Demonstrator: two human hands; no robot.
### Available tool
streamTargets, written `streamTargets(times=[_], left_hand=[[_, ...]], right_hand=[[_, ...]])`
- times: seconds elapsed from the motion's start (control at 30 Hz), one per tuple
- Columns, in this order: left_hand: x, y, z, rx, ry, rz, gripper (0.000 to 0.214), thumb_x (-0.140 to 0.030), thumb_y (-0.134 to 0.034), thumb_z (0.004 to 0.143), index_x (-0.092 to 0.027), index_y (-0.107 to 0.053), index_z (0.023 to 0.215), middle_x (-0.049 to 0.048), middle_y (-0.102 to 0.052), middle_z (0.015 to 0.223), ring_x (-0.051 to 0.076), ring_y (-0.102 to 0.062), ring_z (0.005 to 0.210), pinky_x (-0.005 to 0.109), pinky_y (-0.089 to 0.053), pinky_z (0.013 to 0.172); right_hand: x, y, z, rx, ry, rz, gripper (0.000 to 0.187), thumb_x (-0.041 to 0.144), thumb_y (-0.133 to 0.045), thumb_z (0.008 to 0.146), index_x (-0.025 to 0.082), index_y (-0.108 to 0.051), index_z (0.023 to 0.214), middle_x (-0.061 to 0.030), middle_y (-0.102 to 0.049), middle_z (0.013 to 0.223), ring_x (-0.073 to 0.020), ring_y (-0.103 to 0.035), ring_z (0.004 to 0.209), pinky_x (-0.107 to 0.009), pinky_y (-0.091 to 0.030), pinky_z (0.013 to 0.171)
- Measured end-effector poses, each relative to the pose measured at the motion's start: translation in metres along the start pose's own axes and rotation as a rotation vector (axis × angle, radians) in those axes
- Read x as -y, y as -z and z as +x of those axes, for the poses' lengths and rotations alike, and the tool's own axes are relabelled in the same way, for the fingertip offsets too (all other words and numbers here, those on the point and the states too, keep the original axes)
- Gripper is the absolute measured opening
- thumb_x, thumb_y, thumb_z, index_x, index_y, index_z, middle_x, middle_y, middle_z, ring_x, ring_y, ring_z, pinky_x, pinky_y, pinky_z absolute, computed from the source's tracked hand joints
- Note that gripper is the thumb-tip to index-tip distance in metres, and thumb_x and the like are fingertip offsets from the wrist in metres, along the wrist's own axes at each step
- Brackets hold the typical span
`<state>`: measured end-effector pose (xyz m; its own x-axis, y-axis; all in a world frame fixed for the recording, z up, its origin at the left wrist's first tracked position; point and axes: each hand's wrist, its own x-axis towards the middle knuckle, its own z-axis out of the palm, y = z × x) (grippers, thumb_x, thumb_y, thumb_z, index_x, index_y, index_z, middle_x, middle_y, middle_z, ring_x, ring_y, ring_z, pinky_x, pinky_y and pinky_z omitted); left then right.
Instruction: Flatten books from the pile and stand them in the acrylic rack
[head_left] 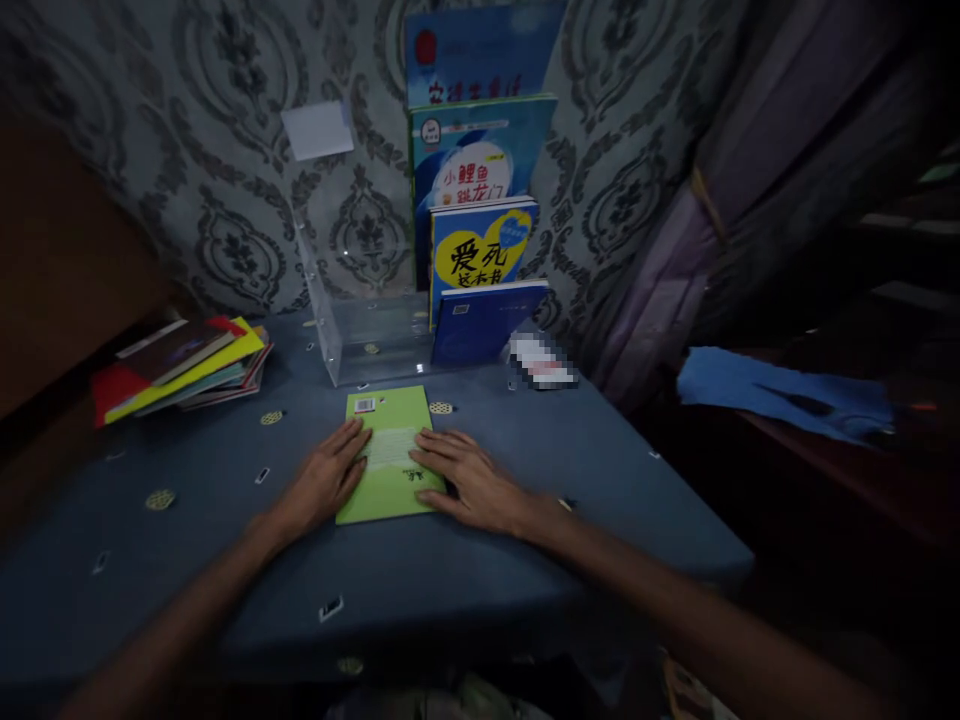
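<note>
Green book (390, 450) lies flat and closed on the bench (525, 545), roughly mid-width, just on the near side of a clear rack (375, 350). Barcode at its far left corner, pale band of text across the middle, dark lettering toward the near right. Left hand (330, 475) rests on the book's left edge, fingers on the cover; right hand (469, 480) rests over the right edge, fingers spread, thumb on the near part of the cover. Grip is released on both: palms down, fingers laid out, nothing clenched. Forearms come in from the near left and near right. Rack's left part is see-through down to the bench cloth; the right part has books standing in a row: dark blue book (487, 322) nearest, then a yellow-and-blue book (480, 250), a teal book (487, 150) and a tall blue book (484, 50) farthest. White card (319, 132) sits high at the rack's left end; can't tell if it's on the rack or the wall. Far left of the bench: uneven pile of books (202, 370), red, yellow and brown on top. Just right of the rack: a pixelated item (544, 360), unreadable. Patterned wall (240, 60) behind, tied purple curtain (690, 250) at far right, and past it a blue sheet-like piece (780, 390) on a dark surface.
</note>
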<state>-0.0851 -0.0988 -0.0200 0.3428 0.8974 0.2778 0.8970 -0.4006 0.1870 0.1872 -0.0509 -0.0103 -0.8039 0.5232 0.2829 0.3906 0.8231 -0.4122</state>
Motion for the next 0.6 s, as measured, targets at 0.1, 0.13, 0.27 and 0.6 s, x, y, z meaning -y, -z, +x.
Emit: streamTargets(times=[0.1,0.13,0.27,0.6], left_hand=[[-0.015,0.004,-0.016,0.008,-0.024,-0.023,0.046,-0.034,-0.037,0.1,-0.016,-0.048,0.141,0.0129,-0.045,0.151,0.024,-0.038,0.142,0.046,-0.039,0.114],[-0.02,0.005,-0.022,0.01,-0.034,-0.031,0.047,-0.034,-0.039,0.099,-0.017,-0.046,0.143,0.0125,-0.044,0.152,0.024,-0.037,0.143,0.046,-0.038,0.115],[-0.035,0.008,-0.04,0.039,-0.05,-0.041,0.056,-0.036,-0.047,0.097,-0.02,-0.036,0.149,0.0121,-0.037,0.156,0.026,-0.033,0.145,0.048,-0.038,0.115],[-0.058,0.013,-0.074,0.056,-0.09,0.019,0.057,-0.034,-0.047,0.097,-0.02,-0.034,0.15,0.0133,-0.036,0.156,0.026,-0.033,0.145,0.049,-0.038,0.115]], right_hand=[[0.015,0.002,-0.017,0.043,0.025,0.011,0.063,0.054,-0.061,0.088,0.018,-0.053,0.139,-0.017,-0.05,0.146,-0.0302,-0.042,0.139,-0.054,-0.029,0.116],[0.02,0.003,-0.021,0.054,0.028,0.011,0.066,0.056,-0.062,0.087,0.018,-0.052,0.14,-0.0169,-0.05,0.146,-0.0303,-0.042,0.139,-0.054,-0.028,0.117],[0.035,0.007,-0.036,0.059,0.023,0.026,0.068,0.055,-0.066,0.085,0.019,-0.052,0.14,-0.0156,-0.05,0.147,-0.0296,-0.042,0.139,-0.052,-0.028,0.118],[0.054,0.004,-0.059,0.046,0.028,-0.023,0.048,0.04,-0.063,0.09,0.02,-0.058,0.134,-0.0139,-0.053,0.144,-0.028,-0.046,0.136,-0.051,-0.028,0.118]])
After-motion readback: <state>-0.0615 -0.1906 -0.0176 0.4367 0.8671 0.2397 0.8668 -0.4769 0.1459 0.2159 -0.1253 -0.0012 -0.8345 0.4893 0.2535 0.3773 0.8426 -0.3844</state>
